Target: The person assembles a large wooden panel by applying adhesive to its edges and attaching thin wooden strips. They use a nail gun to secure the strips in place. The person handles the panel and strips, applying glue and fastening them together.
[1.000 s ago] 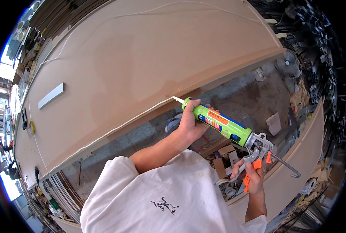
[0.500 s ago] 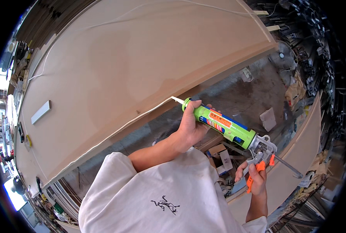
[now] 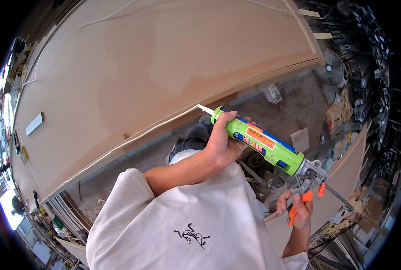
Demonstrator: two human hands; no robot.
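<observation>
My left hand (image 3: 225,140) wraps round the front of a green caulking gun (image 3: 279,155). The gun's orange-trimmed grip and trigger are clasped by my right hand (image 3: 298,209) at its back end. A pale nozzle (image 3: 205,109) points up and left, its tip at the near edge of a large tan board (image 3: 133,90). From that tip a cream bead of adhesive (image 3: 133,139) runs along the board's edge towards the lower left. Part of the right-hand fingers is hidden behind the grip.
A small white strip (image 3: 34,123) lies on the board's left part. Beyond the gun, the floor holds scraps and a whitish packet (image 3: 273,94). A fan (image 3: 333,67) stands at the far right, near stacked metal profiles (image 3: 373,85). Another tan panel (image 3: 340,180) is at lower right.
The view has shifted, and the board appears a little turned. The nozzle tip sits further along the edge to the right, with the bead longer behind it. Both hands keep their hold.
</observation>
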